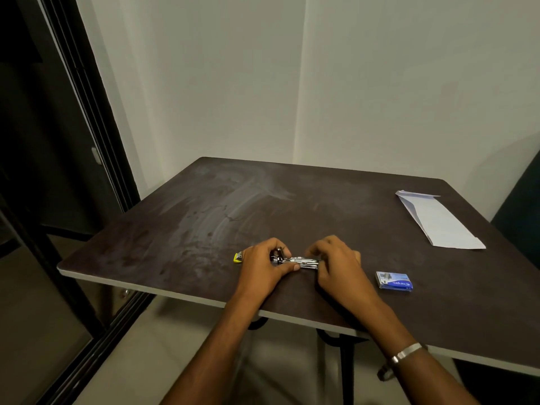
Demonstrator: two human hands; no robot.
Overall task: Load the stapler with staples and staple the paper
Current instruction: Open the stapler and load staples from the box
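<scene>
1. Nearest the cam: your two bare forearms, reaching up from the bottom edge. There's a metal bracelet (pixel 407 352) on your right wrist.
2. Your left hand (pixel 264 266) sits near the front edge of the dark brown table (pixel 204 217). Fingers are curled round the back end of the stapler (pixel 295 262), w/ the thumb laid along its near side.
3. Your right hand (pixel 336 263) is just beside the left, fingers bent down and pinching the other end of the stapler's silver metal part.
4. The stapler lies roughly level btwn both hands, low over the tabletop. Whether it touches the surface, can't tell. Its yellow end (pixel 238 257) pokes out past the left side of your left hand. Can't tell if any staples are in it, too small.
5. The blue staple box (pixel 394 281) lies flat on the table to the right of your right hand, near but not touching it.
6. The folded white paper (pixel 438 222) lies flat toward the far right corner of the table, well apart from the stapler and both hands.
7. Table top shows pale wipe smears across the middle and left.
8. Bkgd: plain white walls meeting at a corner behind the table, a dark door frame (pixel 87 118) on the left, light floor below.
</scene>
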